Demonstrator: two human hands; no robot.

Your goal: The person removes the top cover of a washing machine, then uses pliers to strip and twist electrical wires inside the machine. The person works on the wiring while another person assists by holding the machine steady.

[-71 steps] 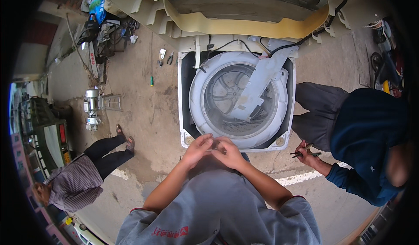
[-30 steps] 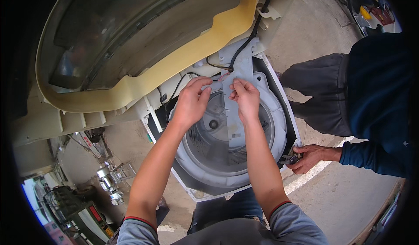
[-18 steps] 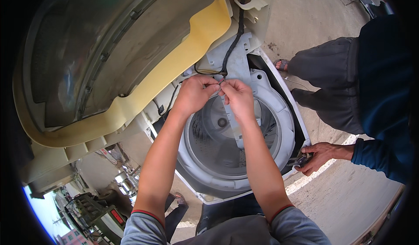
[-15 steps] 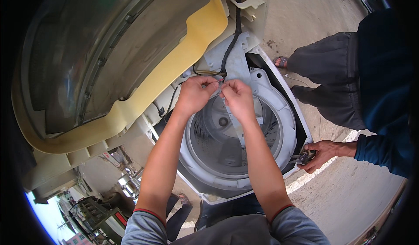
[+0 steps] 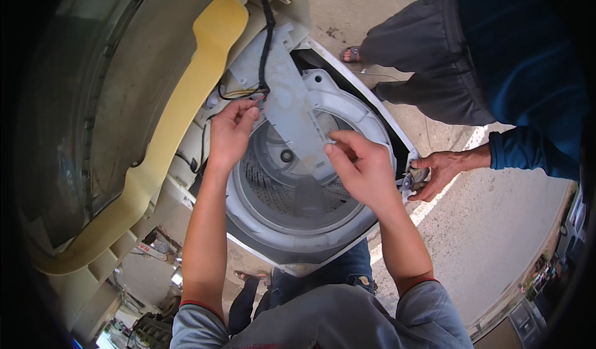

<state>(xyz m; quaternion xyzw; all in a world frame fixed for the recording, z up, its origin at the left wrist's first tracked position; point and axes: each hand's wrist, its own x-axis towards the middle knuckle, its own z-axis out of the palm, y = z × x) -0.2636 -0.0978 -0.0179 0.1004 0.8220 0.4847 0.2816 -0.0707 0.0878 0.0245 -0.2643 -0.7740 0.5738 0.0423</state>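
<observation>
My left hand [image 5: 233,131] is closed, thumb against fingertips, on a thin reddish wire [image 5: 257,101]. That wire comes out at the lower end of a black-wrapped wire harness [image 5: 268,38], above the left side of an opened top-loading washing machine's tub [image 5: 248,203]. Beside this hand, a grey metal plate [image 5: 279,88] slants across the tub opening. My right hand [image 5: 366,170] hovers over the tub's right side, thumb and forefinger apart, with nothing visible in it. Several yellowish wires [image 5: 239,92] show just beyond my left hand.
The raised top cover, with its yellowed frame [image 5: 167,122], fills the left side. At right, another person's hand [image 5: 444,170] holds a small metal tool [image 5: 417,178], partly hidden, at the machine's corner. A white cabinet edge [image 5: 366,91] runs along the right of the tub.
My right hand has left the wires and moved down and right, over the tub. My left hand stays at the wire. The whole view has shifted, with the machine now further left and higher.
</observation>
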